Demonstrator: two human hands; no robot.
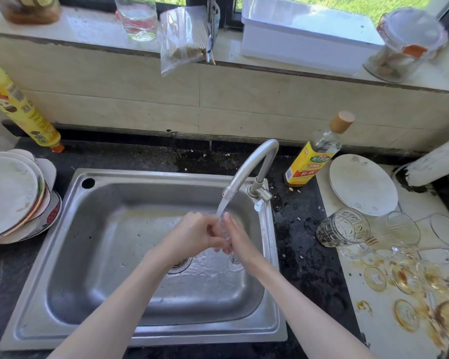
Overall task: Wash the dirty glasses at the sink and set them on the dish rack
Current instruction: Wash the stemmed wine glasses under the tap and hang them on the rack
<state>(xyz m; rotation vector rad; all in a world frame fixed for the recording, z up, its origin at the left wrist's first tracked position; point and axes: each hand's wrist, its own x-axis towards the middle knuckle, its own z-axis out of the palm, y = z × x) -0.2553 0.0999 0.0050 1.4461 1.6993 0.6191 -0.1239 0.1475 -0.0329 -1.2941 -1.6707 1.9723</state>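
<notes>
Over the steel sink (pixel 75 203) the faucet (pixel 252 167) runs water onto both my hands. My left hand (pixel 195 234) curls its fingers round a small clear glass (pixel 226 235), mostly hidden between the hands; a round glass foot (pixel 235 263) shows below them. My right hand (pixel 240 242) lies against the glass's other side with fingers fairly straight. On the white board at the right a patterned glass (pixel 344 228) and two clear glasses (pixel 402 229) lie on their sides. Several amber-stained glasses (pixel 405 278) stand nearer me.
A stack of dirty plates (pixel 11 198) sits left of the sink, with a yellow bottle (pixel 21 110) behind it. A cooking-wine bottle (pixel 311 159) and a white plate (pixel 363 183) stand right of the faucet. Jars, a bag and a white box (pixel 296 42) line the windowsill.
</notes>
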